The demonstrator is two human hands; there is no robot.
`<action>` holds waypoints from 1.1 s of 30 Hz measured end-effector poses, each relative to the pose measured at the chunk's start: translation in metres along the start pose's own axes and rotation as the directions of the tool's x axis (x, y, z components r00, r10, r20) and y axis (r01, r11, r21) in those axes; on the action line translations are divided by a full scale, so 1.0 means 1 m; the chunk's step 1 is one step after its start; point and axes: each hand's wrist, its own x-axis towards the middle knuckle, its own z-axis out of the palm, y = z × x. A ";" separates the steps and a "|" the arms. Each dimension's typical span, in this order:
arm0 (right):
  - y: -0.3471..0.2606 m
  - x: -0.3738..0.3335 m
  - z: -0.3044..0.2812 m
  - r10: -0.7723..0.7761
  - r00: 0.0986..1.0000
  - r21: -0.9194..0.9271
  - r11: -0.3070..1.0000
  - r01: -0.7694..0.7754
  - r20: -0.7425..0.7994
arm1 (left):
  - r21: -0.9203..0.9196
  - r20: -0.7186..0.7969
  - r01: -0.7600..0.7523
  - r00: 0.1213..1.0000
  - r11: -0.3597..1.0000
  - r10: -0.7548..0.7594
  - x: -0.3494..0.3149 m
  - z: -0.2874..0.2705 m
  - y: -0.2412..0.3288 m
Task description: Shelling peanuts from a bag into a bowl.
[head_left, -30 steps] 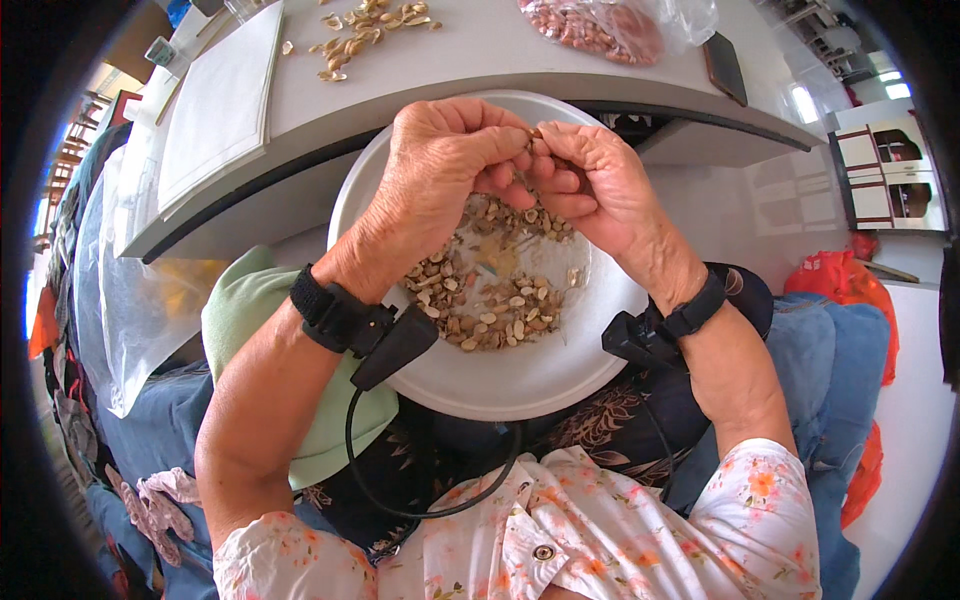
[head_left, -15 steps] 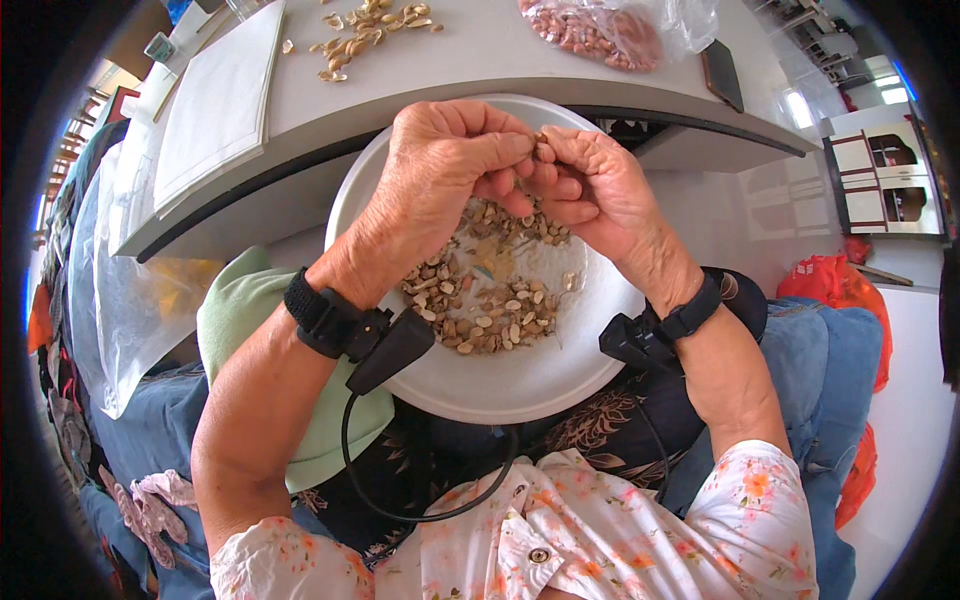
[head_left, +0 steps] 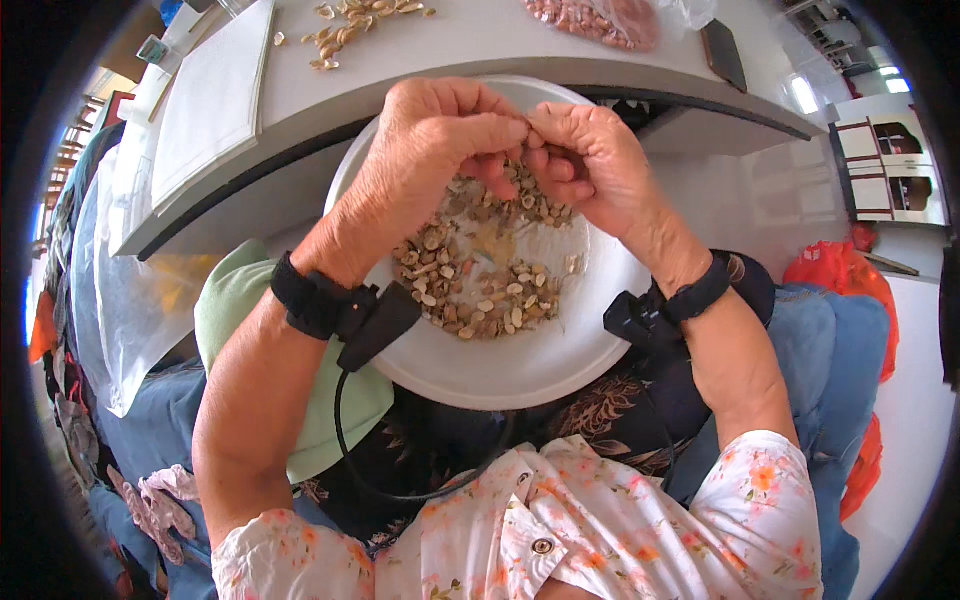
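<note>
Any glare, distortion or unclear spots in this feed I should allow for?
Head view: white glare right of the dark phone; head view: the table edge bows and the picture's corners go black; head view: anything pinched where the left hand and right hand meet is too small to make out.

Can't see between the touching bare hands (head_left: 430, 130); catching a clear plastic bag of reddish nuts (head_left: 600, 22), cropped up top.

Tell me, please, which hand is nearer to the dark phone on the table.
Right. In view, the right hand is below-left of the phone; the left hand lies farther left.
</note>
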 end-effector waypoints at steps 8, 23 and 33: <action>0.006 0.001 -0.002 0.010 1.000 -0.072 0.997 -0.011 -0.009 | 0.108 0.015 0.025 1.000 0.994 -0.026 0.004 -0.007 -0.006; 0.003 0.010 -0.031 -0.053 0.993 -0.138 0.990 0.037 -0.110 | 0.532 0.092 0.200 0.952 0.823 -0.291 0.010 -0.011 -0.028; -0.021 -0.013 -0.035 -0.030 0.955 0.014 0.999 0.036 -0.296 | 0.938 0.342 -0.275 0.837 0.212 -0.427 0.008 -0.026 -0.067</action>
